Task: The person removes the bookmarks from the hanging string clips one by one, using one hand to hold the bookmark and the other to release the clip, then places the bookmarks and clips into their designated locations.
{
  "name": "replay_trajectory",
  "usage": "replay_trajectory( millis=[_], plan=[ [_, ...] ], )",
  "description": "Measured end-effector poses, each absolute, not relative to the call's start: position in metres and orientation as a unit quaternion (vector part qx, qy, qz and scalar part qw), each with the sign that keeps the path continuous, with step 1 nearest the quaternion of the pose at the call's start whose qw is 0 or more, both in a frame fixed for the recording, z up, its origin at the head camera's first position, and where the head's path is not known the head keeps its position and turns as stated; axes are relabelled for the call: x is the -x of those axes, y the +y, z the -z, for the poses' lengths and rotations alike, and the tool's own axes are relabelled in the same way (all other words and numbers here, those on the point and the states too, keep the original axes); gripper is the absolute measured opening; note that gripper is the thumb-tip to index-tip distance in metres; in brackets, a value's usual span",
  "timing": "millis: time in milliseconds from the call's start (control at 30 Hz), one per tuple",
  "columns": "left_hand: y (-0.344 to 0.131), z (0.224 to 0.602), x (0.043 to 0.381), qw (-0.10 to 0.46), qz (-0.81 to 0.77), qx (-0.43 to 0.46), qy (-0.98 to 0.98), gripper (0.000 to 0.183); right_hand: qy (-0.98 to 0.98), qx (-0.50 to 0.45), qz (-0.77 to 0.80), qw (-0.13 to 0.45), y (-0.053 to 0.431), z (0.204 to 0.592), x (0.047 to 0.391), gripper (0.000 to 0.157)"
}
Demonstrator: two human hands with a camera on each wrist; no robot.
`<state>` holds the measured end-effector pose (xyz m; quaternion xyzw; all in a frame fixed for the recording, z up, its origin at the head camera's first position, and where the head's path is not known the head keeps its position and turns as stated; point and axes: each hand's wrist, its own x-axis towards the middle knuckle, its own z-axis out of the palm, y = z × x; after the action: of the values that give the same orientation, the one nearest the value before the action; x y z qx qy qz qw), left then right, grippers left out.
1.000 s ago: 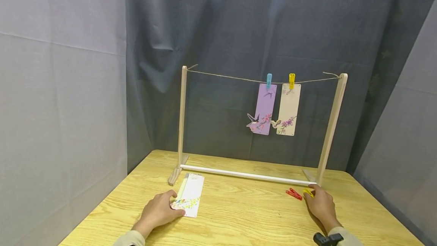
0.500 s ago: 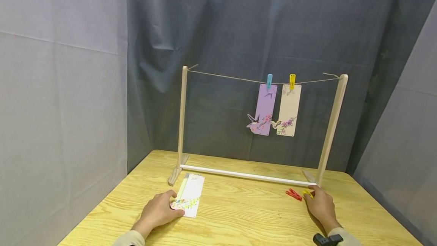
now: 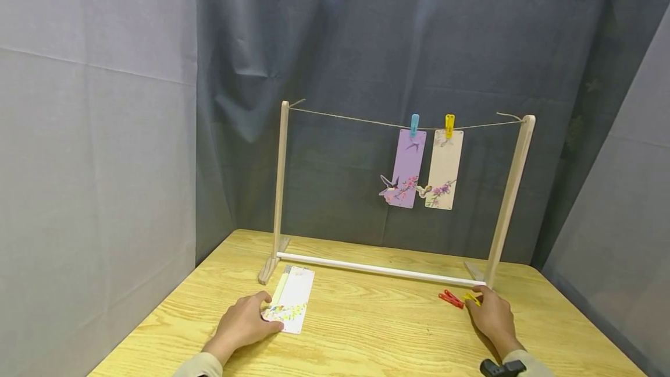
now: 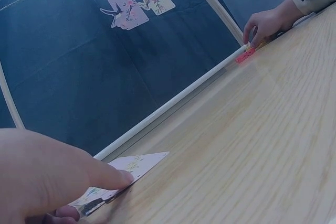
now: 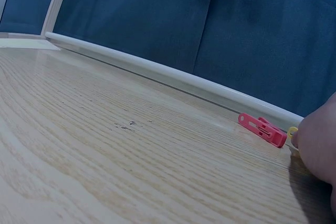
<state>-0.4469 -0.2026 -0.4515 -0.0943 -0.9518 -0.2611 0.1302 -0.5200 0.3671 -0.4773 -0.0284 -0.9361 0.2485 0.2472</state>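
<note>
My left hand (image 3: 245,324) lies at the near left edge of a white bookmark (image 3: 298,292) printed with yellow flowers. Its thumb (image 4: 113,177) is on the bookmark, and the other fingertips curl at the left edge. A pale yellow bookmark (image 3: 278,292) shows partly from underneath. On the right, my right hand (image 3: 491,314) pinches a yellow clothespin (image 3: 473,297) at the table; the hand covers part of it. Just left of that lies a red clothespin (image 5: 262,129), apart from the fingers.
A wooden frame (image 3: 510,196) with a white bottom bar (image 3: 377,269) stands behind the hands. From its string (image 3: 345,117) hang a purple bookmark (image 3: 408,162) under a blue clothespin (image 3: 414,124) and a cream bookmark (image 3: 444,167) under a yellow one. Dark curtains hang behind.
Both hands keep their places on the bookmark and the yellow clothespin. The head view has shifted very slightly; nothing on the table has visibly moved.
</note>
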Motion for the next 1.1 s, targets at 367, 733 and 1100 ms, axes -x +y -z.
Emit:
replay_trajectory(
  millis=[367, 733, 1100],
  plan=[
    [-0.2026, 0.4536, 0.4483, 0.132, 0.262, 0.093, -0.952, 0.07, -0.939, 0.032, -0.247, 0.236, 0.3669, 0.4766, 0.519, 0.043],
    [-0.2017, 0.4518, 0.4472, 0.137, 0.262, 0.094, -0.951, 0.07, -0.939, 0.032, -0.245, 0.239, 0.3651, 0.4751, 0.5171, 0.043],
    [-0.2015, 0.4515, 0.4467, 0.141, 0.266, 0.097, -0.949, 0.07, -0.939, 0.03, -0.24, 0.244, 0.3663, 0.476, 0.5183, 0.041]
  ],
)
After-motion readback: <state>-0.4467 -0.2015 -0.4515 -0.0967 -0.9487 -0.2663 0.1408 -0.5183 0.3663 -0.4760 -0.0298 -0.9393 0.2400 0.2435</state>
